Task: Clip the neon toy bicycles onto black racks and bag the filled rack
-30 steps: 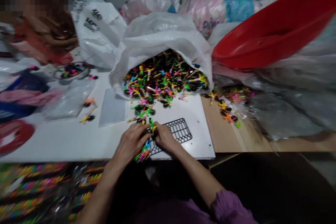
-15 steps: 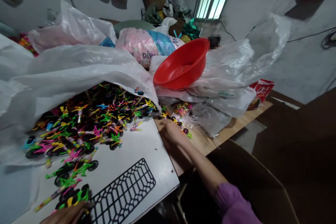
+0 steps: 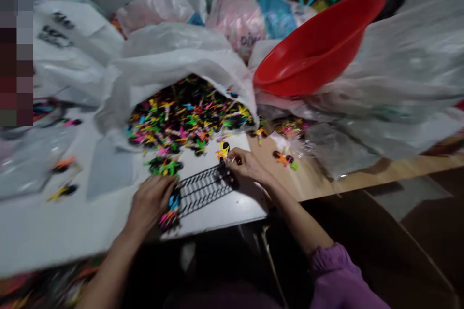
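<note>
My left hand (image 3: 150, 203) rests on the white board, its fingers curled over a bunch of small coloured toy bikes (image 3: 169, 212) at the left end of a black plastic grid (image 3: 205, 186). My right hand (image 3: 246, 164) sits at the grid's right end and pinches a yellow and orange toy bike (image 3: 222, 149) between its fingertips. Just beyond both hands a big white plastic bag (image 3: 174, 63) lies open, spilling a heap of many-coloured toy bikes (image 3: 184, 120) onto the board. The picture is motion-blurred.
A red plastic basin (image 3: 319, 43) sits tilted on clear bags at the right. Loose toy bikes (image 3: 284, 158) lie on the wooden table. Clear packets (image 3: 108, 169) and more stuffed bags (image 3: 239, 19) lie left and behind. A dark cardboard box (image 3: 380, 251) stands below right.
The view swung right and came back. My right hand reached out to the loose toys on the wooden table, then returned to the grid holding a yellow and orange toy bike.
</note>
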A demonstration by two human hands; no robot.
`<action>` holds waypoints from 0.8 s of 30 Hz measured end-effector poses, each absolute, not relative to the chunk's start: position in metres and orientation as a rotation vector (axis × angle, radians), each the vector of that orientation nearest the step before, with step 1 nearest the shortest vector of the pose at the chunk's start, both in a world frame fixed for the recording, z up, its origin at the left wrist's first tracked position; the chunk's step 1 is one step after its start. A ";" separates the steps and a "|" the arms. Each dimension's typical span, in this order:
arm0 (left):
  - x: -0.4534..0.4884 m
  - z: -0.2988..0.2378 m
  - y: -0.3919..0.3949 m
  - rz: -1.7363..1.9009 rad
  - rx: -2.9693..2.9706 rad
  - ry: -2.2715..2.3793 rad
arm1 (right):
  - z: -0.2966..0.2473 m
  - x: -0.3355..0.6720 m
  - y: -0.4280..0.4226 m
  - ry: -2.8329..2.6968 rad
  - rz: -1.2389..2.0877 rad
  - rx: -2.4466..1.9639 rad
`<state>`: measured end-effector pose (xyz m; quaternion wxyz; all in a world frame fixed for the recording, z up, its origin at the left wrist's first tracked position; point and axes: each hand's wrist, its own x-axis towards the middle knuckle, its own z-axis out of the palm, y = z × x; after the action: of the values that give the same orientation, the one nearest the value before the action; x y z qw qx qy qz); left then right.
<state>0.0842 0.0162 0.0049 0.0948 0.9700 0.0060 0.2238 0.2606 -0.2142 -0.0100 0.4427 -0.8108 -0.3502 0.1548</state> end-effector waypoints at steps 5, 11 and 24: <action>0.080 0.020 0.016 0.613 2.855 0.170 | -0.040 0.170 -0.156 -0.674 0.793 -1.565; 0.026 0.036 -0.009 0.503 2.733 0.116 | -0.047 0.131 -0.136 -0.831 0.600 -1.683; 0.022 -0.002 -0.023 0.671 2.732 -0.045 | -0.039 0.119 -0.135 -1.243 0.552 -2.102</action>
<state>0.0216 -0.0230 -0.0019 0.1636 0.9580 -0.0157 0.2352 0.1190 -0.1350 -0.0390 0.3137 -0.7971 -0.4714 0.2095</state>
